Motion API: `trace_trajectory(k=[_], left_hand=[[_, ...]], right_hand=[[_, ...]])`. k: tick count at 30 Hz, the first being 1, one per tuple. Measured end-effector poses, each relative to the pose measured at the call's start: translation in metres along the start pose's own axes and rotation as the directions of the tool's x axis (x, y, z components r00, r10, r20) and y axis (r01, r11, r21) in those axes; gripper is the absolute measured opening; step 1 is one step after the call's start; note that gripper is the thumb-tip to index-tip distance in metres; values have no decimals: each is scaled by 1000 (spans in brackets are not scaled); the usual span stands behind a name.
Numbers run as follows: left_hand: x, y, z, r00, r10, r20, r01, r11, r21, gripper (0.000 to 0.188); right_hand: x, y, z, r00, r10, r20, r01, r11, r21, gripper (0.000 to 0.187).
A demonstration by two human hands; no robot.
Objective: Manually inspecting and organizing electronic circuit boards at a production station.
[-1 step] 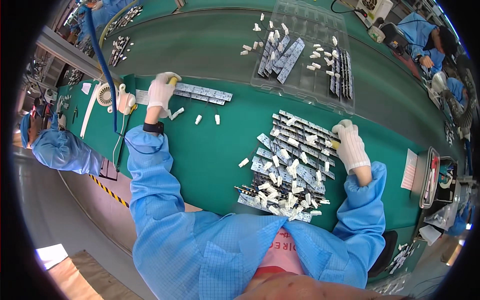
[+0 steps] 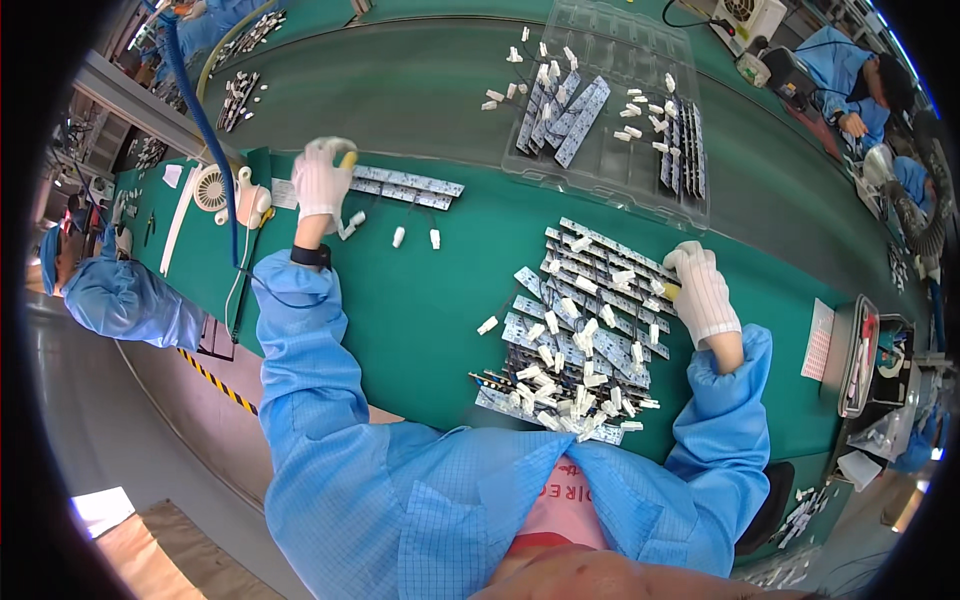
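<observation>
Although a small left group [image 2: 415,184] of strips lies squared up at the far left of the mat [image 2: 430,310], the work looks to be at an early stage, judging by how much more sits in the pile [image 2: 590,340] to the right. The group shows at least two strips side by side, edges roughly parallel; its left end is hidden by the left hand [image 2: 321,180]. White plugs [image 2: 398,237] lie on the near side of it, on dark leads [image 2: 415,210].

The left hand is gloved, its fingers partly curled and slightly blurred, with a yellow tip beside the end of the group; whether it has hold of a strip cannot be told. The right hand [image 2: 702,290], also gloved, has its fingers bent at the far right edge of the pile, against the strip ends; whether it pinches one cannot be made out.

In the pile, the far strips lie nearly in line, while the near ones cross at angles under a tangle of plugs, so most of the ordering there seems left to do. Beyond the mat, the clear tray [image 2: 622,45] holds two bunches: a right one [image 2: 684,150] standing fairly parallel, and a left one [image 2: 582,122] lying skewed.
</observation>
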State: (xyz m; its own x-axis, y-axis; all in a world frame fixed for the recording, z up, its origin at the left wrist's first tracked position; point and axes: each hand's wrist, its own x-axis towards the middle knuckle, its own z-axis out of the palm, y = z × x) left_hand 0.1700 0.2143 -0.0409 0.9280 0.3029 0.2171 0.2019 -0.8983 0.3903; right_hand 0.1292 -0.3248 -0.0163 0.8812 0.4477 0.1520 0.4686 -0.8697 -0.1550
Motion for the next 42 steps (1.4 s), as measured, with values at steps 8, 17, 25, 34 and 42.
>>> trace_trajectory(k=[8,17,25,34,42], left_hand=[[-83,189,-41,849,524,64,-304,584,-753,63],[-113,224,-40,798,602,-9,-484,633,-604,67],[-118,211,-51,624,734,269,-23,361,-932,63],[-110,220,-27,809,585,50,-543,778,-315,69],[-116,219,-37,742,641,196,9,282,-959,96]], right_hand=[[1,-42,-78,947,316,66,-49,-63,997,21],[-8,-52,-69,887,299,-352,81,650,755,14],[-17,-44,-73,907,365,-210,224,5,975,15],[-1,-34,-63,926,313,-211,-23,604,797,24],[-11,-38,-80,914,400,-72,73,14,997,28]])
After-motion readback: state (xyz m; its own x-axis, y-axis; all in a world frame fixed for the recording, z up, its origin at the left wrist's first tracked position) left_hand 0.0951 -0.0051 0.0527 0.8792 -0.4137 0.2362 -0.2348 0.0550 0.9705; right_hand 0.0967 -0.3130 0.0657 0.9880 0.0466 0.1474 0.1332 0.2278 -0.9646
